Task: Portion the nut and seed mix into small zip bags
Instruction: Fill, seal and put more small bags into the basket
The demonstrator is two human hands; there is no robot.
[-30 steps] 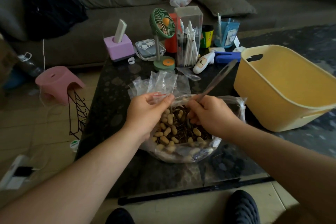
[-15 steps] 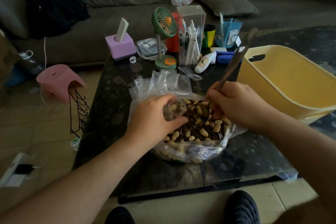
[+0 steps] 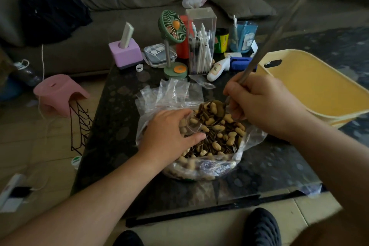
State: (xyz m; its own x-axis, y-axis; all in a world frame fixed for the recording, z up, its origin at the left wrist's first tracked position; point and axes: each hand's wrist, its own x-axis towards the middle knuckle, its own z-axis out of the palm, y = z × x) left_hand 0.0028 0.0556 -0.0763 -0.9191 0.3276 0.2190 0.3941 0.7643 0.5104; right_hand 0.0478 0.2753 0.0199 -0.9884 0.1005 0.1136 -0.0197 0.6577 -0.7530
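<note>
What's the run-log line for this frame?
phase: filling | left hand: holds small zip bag open | right hand: tips loaded spoon into it

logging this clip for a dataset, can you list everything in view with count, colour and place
small zip bag: one, clear, held open over the mix
spoon: one, metal, loaded, tipped at the small bag's mouth
big bag of nut and seed mix: one, clear, table front
spare zip bags: a pile, clear, behind the big bag
basket: one, yellow, right
fan: one, green, table back
straw box: one, clear, beside the fan
stool: one, pink, floor left
left hand: holds the small bag
right hand: grips the spoon
</note>
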